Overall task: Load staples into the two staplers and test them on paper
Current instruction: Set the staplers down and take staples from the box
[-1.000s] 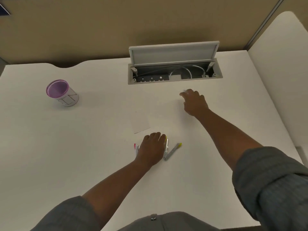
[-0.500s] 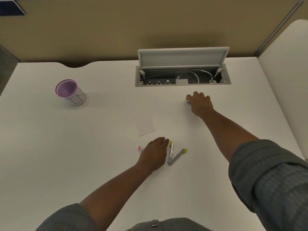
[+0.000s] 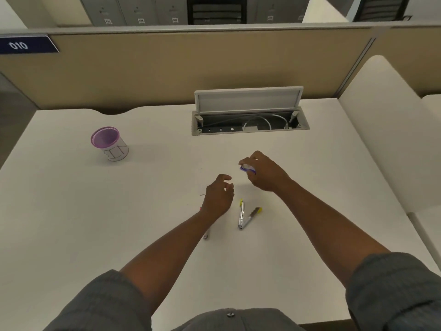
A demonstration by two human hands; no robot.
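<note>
Sign (image 3: 22,45) "010"; right hand (image 3: 265,174) gripping small purple-white box (image 3: 248,168), left hand (image 3: 218,195) loosely curled, empty.

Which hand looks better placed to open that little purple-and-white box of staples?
The left hand, probably. The right hand already grips the small box, so it is busy. The left hangs loosely curled and holds nothing, just beside the box, above the table.

Sleeves: I see grey fabric w/ faint check, rolled up to elbows on both arms.
Forearms: bare from elbow down.
Shirt front: same grey, one small round button (image 3: 230,314) at bottom centre.
Hands: no gloves, rings or watch visible.
</note>
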